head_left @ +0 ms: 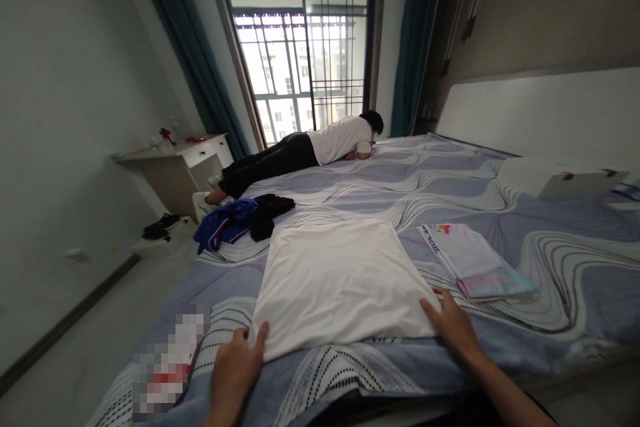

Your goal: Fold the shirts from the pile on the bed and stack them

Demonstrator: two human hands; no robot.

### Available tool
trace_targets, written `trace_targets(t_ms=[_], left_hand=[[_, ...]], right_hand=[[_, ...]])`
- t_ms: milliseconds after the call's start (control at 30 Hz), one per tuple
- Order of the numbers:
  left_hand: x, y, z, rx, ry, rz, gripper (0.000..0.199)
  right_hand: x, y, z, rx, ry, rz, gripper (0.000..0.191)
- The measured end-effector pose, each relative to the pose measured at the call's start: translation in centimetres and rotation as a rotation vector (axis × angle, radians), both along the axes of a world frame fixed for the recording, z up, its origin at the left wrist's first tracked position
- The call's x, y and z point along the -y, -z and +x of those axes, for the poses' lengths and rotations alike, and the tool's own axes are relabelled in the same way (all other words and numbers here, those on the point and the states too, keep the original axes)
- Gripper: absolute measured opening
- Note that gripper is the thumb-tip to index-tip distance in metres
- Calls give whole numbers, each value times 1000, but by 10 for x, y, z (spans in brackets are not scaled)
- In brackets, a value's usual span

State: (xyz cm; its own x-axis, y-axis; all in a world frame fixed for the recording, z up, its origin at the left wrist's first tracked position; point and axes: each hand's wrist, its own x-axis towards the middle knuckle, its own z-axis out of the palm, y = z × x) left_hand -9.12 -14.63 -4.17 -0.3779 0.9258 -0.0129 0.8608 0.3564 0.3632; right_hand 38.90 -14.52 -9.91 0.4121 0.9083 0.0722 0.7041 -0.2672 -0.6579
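Note:
A white cloth (340,280) lies spread almost flat on the bed in front of me, its surface lightly wrinkled. My left hand (237,363) grips its near left corner, thumb on top and fingers at the outer edge. At the near right corner, my right hand (455,327) holds the edge in the same way. To the right of the white cloth rests a folded cloth (473,260) with a coloured print and a pink and turquoise end, touched by neither hand.
Blue and black clothes (233,220) lie in a heap at the bed's left edge. Behind them a person (340,140) lies face down across the bed. A white box (560,177) stands at the right. A blurred object (173,360) is at the near left.

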Motion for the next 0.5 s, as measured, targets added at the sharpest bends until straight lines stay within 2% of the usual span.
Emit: trace_targets(t_ms=[100,233,333,400,467,500], left_hand=[[-5,-13,4,50,83,-89,56],[-6,-28,-11,246,124,-21,50],[10,-27,-29,269,139,-34,51],[23,-21,-36,239,149,-102,50],[31,-16,-36,123,105,-99,48],[32,-15,-31,38,83,-32,49]], right_hand=[[-4,-16,-3,69,-12,-27,55],[-10,-31,11,-15,-41,46,51],[1,-25,28,-50,-107,21,48],[11,-19,33,-18,-134,-42,48],[18,-20,29,110,-116,-67,51],[20,-25,21,201,-104,-49,53]])
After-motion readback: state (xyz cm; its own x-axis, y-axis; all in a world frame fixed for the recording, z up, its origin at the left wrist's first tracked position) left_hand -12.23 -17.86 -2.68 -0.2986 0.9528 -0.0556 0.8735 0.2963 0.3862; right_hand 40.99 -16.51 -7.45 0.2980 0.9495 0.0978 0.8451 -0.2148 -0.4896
